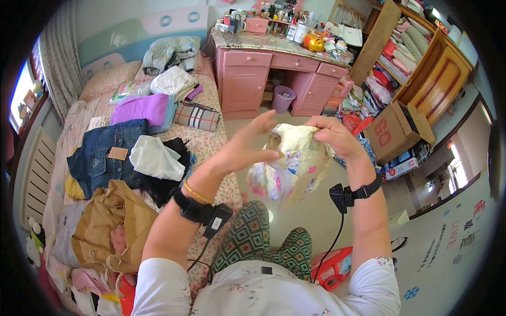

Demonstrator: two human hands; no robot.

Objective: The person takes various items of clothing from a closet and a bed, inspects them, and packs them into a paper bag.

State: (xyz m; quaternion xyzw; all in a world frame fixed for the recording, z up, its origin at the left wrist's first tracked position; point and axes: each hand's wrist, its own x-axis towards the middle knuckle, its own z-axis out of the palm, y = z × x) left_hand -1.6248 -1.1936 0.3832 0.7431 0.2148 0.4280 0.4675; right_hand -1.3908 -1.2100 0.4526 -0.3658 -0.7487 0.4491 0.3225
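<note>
A pale yellow cloth garment (302,158) printed with a white rabbit and pink shapes hangs in the air above the floor. My right hand (336,134) pinches its upper right edge between thumb and fingers. At the garment's left side is my left hand (251,144), slightly blurred, fingers spread and thumb pointing at the cloth; whether the thumb touches it I cannot tell. The lower part of the garment is blurred and its exact type is unclear. My knees in green patterned trousers (247,231) are below it.
On the bed to the left lie a denim jacket (112,158), a folded white cloth (156,158), a purple folded cloth (140,110) and a brown paper bag (114,225). A pink desk (245,87) stands ahead. Right are a cardboard box (391,134) and an open wardrobe (438,83).
</note>
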